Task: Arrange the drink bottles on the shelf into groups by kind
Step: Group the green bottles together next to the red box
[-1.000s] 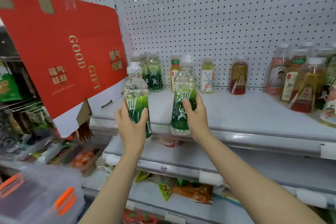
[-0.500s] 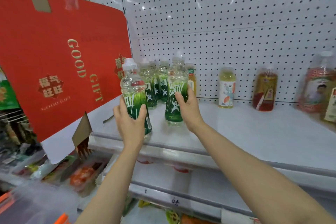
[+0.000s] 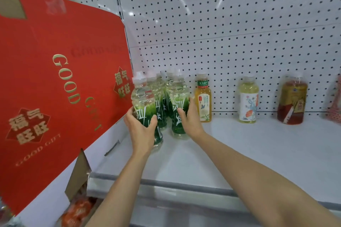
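A green-labelled bottle (image 3: 145,110) is gripped by the curled left hand (image 3: 141,131), tilted above the shelf (image 3: 239,153). A second bottle (image 3: 178,108), standing beside the same-kind cluster (image 3: 162,86), is clasped by the right hand (image 3: 188,118).

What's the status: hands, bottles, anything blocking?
Left hand grips green bottle; right hand grips second green bottle. Both at green cluster. Red gift box crowds left.
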{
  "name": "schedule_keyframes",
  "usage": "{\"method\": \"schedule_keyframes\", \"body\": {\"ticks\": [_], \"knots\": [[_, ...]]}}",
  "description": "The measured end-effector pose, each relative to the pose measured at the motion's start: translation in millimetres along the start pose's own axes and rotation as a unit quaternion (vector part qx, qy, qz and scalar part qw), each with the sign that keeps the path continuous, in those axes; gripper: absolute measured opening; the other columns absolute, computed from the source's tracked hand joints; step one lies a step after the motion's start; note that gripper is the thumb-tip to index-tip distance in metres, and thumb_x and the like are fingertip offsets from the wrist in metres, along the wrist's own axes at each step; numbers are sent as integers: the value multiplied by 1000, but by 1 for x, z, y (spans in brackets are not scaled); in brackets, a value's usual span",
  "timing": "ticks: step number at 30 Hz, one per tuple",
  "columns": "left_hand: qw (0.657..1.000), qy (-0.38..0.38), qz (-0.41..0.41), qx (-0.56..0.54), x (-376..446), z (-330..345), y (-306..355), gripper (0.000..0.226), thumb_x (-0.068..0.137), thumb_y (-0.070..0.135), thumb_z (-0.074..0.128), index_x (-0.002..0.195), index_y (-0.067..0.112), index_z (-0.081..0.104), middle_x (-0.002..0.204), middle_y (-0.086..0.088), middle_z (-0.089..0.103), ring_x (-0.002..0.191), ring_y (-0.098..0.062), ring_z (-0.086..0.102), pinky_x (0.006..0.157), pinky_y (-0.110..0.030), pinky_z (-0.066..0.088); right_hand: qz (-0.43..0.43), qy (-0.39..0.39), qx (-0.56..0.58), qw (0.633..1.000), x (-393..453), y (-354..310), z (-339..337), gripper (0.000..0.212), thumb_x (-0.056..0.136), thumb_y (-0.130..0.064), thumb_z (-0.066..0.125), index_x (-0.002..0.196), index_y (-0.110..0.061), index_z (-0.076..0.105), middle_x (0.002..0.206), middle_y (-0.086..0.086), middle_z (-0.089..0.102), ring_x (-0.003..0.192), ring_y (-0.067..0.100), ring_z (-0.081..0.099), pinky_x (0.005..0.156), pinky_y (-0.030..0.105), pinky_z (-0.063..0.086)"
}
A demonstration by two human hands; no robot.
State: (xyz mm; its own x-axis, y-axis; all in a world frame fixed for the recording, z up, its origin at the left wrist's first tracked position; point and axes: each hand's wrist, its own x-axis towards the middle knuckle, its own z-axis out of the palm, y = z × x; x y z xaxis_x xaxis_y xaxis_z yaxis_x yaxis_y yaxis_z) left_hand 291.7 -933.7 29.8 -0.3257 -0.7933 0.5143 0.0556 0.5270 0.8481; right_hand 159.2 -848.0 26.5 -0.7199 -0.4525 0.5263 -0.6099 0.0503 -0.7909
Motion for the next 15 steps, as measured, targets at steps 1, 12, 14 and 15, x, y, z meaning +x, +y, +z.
{"method": "schedule_keyframes", "body": {"ticks": [1,12,14,15], "knots": [[1000,-7,-3,-3,4,2,-6,74,89,17,72,147,10,27,144,-4,33,117,-4,35,98,-15,28,-1,-10,-18,1000,4,3,1,65,98,-29,52,151,-14,16,156,4,27,141,10,23,111,23,17],[994,-93,-22,50,20,-8,-42,86,75,25,86,142,17,34,140,-2,38,121,-17,46,101,-32,42,6,-54,-136,989,23,21,-2,73,82,-39,71,141,-14,37,131,3,58,120,18,55,99,39,49],[986,-123,-27,108,21,-12,-46,80,76,26,84,140,14,38,137,-5,40,117,-19,49,93,-30,42,8,-45,-145,988,28,19,4,70,83,-37,71,139,-12,39,128,4,59,119,20,56,98,40,50],[983,-135,-29,121,23,-12,-48,76,77,28,84,138,14,40,136,-5,42,117,-21,50,92,-30,42,6,-38,-145,989,30,18,8,69,83,-37,71,139,-12,39,127,5,60,118,20,57,99,41,50]]}}
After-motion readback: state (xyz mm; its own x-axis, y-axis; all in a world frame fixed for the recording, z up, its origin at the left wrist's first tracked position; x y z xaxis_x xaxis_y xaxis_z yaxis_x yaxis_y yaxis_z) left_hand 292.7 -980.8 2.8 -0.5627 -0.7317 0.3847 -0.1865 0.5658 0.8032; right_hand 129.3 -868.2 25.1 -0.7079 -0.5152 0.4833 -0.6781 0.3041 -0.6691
